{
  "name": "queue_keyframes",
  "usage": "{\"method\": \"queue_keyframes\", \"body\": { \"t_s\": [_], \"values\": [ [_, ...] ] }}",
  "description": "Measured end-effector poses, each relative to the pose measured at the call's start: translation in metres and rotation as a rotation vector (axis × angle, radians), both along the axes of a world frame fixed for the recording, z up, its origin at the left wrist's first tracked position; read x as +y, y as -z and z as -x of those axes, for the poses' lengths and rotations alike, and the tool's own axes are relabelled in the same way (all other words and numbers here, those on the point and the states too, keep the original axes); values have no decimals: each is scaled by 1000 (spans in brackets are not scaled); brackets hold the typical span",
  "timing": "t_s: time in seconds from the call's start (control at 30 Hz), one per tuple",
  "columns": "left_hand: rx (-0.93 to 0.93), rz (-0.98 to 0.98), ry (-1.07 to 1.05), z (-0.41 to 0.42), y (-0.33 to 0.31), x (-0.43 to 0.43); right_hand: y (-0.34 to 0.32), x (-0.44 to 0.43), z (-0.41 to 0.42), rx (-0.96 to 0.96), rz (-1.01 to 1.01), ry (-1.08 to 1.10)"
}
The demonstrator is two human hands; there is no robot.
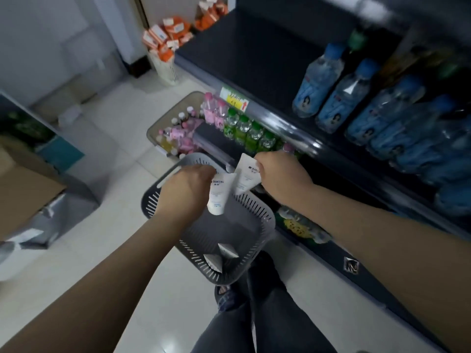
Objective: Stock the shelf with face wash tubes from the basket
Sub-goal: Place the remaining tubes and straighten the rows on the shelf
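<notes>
A grey slotted basket (252, 220) stands on the floor in front of the dark shelf unit (257, 57). My left hand (186, 189) is shut on a white face wash tube (219, 194), held cap down above the basket. Beside it, my right hand (277, 174) grips a second white face wash tube (248, 175), close to the shelf's front edge. Two more tubes (221, 256) lie at the bottom of the basket. The left stretch of the shelf board holds nothing.
Blue-capped water bottles (331, 85) fill the right part of the shelf. Green-capped bottles (244, 131) stand on the tier below. A beige basket of pink bottles (175, 133) sits on the floor by the shelf. Orange boxes (165, 39) fill a white bin farther off. A cardboard box (23, 189) is at left.
</notes>
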State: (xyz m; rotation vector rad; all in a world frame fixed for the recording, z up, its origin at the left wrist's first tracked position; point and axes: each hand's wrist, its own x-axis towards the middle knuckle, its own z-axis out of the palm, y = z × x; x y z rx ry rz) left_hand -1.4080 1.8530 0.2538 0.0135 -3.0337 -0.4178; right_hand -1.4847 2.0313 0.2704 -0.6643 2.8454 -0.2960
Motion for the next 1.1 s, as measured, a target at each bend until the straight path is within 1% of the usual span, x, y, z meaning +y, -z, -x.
{"method": "queue_keyframes", "body": {
  "t_s": [0.13,0.27,0.37,0.47,0.57,0.7,0.87,1.1],
  "values": [
    [74,-30,61,0,-40,19,-36,24,-6,53,-26,20],
    [79,-43,146,8,-68,45,-74,56,-17,55,-38,44],
    [138,-22,152,13,-89,70,-103,81,-25,72,-48,71],
    [144,-9,143,13,-113,97,-126,109,-34,124,-46,111],
    [179,-38,198,11,-136,123,-146,138,-44,150,-35,127],
    [258,-35,263,0,-163,163,-173,181,-67,185,-7,145],
    [295,-41,326,-18,-190,211,-200,232,-102,213,21,206],
    [329,-65,394,-46,-240,282,-248,297,-140,312,-18,272]
  ]
}}
